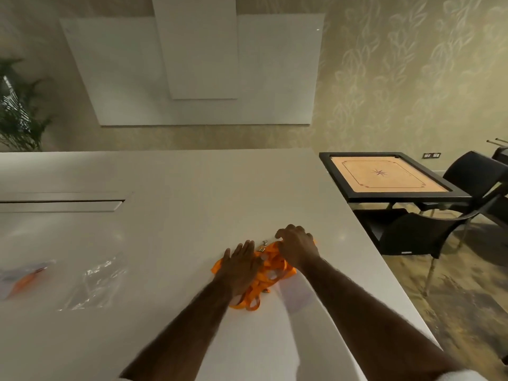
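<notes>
Two plastic bags lie to my left on the white table [192,188]. The outer bag [26,276], at the edge of view, has something orange inside. The clear bag [96,284] next to it is crumpled and see-through. Both are well apart from my hands.

Further right, near the table's right edge, my left hand [240,266] lies flat, fingers straight and close together, pressing down on the near left side of a heap of orange straps [284,268]. The straps are bunched in loops on the tabletop between and under my two hands. Pale round patches show on them, too blurred to read. A small metal clip [264,242] pokes out at the far side of the heap, between my fingertips.

My right hand [295,248] sits just beside the left, on the far right side of the heap. Its fingers are curled down and grip the straps there.

Past the table's right edge stands a black-framed wooden game board [384,174], with a black chair [412,235] in front of it.
</notes>
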Motion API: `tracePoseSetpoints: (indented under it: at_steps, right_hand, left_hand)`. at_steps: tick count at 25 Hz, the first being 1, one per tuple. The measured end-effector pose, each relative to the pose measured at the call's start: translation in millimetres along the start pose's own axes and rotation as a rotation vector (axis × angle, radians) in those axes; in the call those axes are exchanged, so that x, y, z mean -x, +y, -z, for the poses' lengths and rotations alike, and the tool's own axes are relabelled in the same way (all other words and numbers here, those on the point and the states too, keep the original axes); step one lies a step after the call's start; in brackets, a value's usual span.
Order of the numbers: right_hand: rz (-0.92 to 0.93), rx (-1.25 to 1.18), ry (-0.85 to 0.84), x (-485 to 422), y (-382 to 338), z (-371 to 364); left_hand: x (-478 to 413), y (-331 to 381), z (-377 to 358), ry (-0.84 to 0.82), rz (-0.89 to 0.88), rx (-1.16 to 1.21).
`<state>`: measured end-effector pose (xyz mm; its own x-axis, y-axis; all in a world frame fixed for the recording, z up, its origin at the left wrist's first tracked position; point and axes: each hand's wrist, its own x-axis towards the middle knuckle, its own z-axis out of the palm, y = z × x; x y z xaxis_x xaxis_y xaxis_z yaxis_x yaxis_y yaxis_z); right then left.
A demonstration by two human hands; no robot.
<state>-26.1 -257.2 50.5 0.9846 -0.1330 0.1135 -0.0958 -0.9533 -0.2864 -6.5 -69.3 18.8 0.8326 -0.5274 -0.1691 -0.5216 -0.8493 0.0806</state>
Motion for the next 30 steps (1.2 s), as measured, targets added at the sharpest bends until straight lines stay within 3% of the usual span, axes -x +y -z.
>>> tracePoseSetpoints:
  at_steps: [4, 7, 15, 23, 30]
  right_hand:
    - [0.038, 0.112, -0.104, -15.1, -18.3, -11.4]
    - [0.044, 0.204, -0.090, -22.9, -28.2, -16.8]
    - [0.039, 0.095, -0.100, -33.2, -29.4, -16.1]
    - [0.245, 0.298, -0.098, -37.4, -32.9, -17.2]
    - [0.345, 0.203, -0.182, -39.9, -44.5, 27.0]
  left_hand:
    - [-6.6, -2.6, -3.9, -0.032, -0.010, -0.040]
    - [-9.9, -7.1, -0.9, 0.010, 0.008, 0.138]
    - [-15.9, -13.1, 6.4, 0.096, 0.025, 0.327]
    - [-18.9, -14.5, 7.5, 0.136, 0.056, 0.387]
    - [-24.2, -15.7, 28.1, 0.229, 0.076, 0.494]
